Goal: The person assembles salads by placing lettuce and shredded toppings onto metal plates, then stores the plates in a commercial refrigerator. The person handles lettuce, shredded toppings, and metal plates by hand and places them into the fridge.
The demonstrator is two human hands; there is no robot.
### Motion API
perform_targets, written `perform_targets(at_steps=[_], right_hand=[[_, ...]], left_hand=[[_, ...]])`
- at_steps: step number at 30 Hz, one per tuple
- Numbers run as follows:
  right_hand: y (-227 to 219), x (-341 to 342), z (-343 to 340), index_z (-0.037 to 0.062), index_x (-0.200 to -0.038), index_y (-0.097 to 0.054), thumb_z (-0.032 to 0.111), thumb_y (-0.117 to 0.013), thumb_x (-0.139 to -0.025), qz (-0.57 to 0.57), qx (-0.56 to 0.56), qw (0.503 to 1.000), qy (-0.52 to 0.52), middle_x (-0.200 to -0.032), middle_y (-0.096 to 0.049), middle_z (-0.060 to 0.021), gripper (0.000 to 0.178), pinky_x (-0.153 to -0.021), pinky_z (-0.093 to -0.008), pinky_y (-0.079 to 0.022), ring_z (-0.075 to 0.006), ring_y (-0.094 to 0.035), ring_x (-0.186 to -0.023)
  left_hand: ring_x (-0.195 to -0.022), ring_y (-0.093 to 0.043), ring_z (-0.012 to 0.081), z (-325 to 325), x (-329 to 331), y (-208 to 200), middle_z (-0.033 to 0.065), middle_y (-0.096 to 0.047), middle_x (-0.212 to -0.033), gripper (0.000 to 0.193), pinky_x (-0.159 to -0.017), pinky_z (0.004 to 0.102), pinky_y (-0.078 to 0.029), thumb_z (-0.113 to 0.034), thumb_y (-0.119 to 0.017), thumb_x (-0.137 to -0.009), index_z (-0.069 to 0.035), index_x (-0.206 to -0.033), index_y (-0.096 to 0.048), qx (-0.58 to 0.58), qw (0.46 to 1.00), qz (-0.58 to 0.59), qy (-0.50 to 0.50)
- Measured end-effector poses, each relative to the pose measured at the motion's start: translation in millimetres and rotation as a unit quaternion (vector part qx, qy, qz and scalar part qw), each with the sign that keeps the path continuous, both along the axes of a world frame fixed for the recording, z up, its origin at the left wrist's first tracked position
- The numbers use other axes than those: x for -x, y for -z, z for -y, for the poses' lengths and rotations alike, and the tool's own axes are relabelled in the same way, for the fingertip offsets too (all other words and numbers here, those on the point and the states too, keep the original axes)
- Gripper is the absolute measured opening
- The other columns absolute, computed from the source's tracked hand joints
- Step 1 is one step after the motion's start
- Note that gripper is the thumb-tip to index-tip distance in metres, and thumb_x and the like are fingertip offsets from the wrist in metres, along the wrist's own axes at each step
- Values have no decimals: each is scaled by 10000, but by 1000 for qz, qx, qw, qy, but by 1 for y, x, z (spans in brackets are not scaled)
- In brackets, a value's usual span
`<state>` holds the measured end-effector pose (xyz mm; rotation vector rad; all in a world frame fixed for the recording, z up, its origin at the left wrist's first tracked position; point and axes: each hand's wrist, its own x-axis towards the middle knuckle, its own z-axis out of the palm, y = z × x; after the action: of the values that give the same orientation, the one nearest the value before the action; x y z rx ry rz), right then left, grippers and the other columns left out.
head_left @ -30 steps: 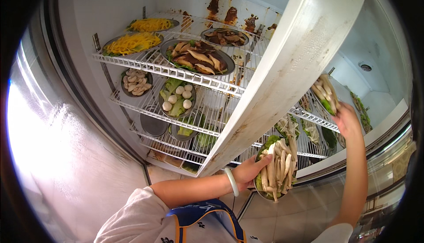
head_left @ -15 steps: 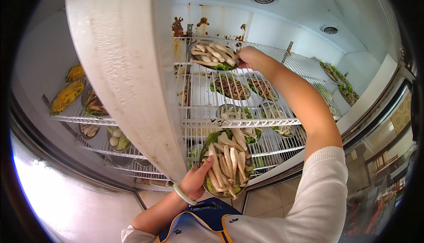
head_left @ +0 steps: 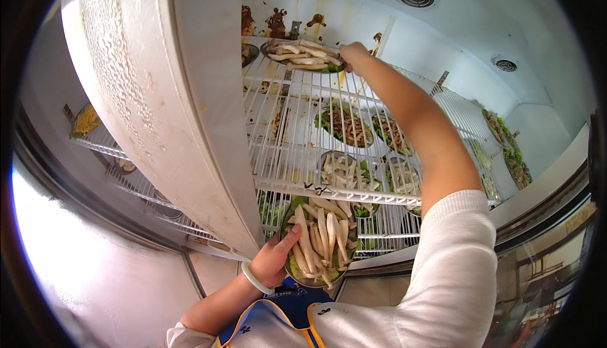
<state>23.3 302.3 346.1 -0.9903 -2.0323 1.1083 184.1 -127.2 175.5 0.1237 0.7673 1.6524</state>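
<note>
- Left hand [head_left: 273,264], nearest the camera: closed on the rim of a round plate of sliced white mushrooms on green leaves [head_left: 318,242], thumb laid over the near edge, fingers hidden beneath. A pale bangle [head_left: 256,279] is worn at that wrist.
- This plate is held in the air in front of the lower wire shelves, not resting on any of them. It is best kept level; the long slices lie loose and could slide off the leaves if it is tipped.
- Open refrigerator door [head_left: 167,95]: its edge stands just left of the held plate, so room on that side looks tight.
- Middle wire shelf [head_left: 329,190]: several filled dishes are seen through the bars, close together.
- Right hand [head_left: 352,52], far and high, arm stretched up: pinched on the right rim of a second mushroom plate [head_left: 302,55], which sits on the top wire shelf [head_left: 354,92] near the stained back wall.
- Judgement: at full reach the grip is likely weak, so the far plate is better slid flat along the wires than lifted. Whether its base rests fully on the bars cannot be told.
</note>
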Motion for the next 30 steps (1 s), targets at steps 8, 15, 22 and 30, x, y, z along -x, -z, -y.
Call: perform_targets(at_steps=[8,15,22,30], right_hand=[[-67,-99,83,-12,-1114,-566,280,-547,-905,57,-39,997,-35,-1026,-586,-111,360,-726,-362,-512,-221,-562,-879],[-38,-315,251,33,-1154,-605,290,-515,-967,-239,-125,963,-9,-1043,-610,-46,330,-723,-281,-472,-132,-572,-882],[137,-353,378,23,-1314,-507,461,-420,-1015,-130,124,966,187,-1097,-595,-41,537,-737,-276,-522,-124,-579,-874],[159,-375,453,24,-1363,-442,336,-433,-1030,-256,252,919,161,-947,-590,1,456,-627,-176,-477,-45,-549,-777]], left_hand=[[-1094,-617,253,7,4,-2,125,-592,-1250,441,-933,407,-520,-307,-520,-998,-29,-1335,-459,-20,999,2,28],[-1155,-579,249,14,6,-8,129,-558,-1306,501,-985,398,-479,-356,-488,-1006,-18,-1369,-421,-62,992,-24,107],[-1171,-559,228,20,6,-21,103,-531,-1328,572,-988,398,-476,-371,-569,-967,-41,-1392,-377,-90,983,-45,155],[-1251,-500,230,36,-23,-18,85,-472,-1406,564,-1052,399,-420,-405,-459,-1008,-59,-1437,-337,-108,966,-20,232]])
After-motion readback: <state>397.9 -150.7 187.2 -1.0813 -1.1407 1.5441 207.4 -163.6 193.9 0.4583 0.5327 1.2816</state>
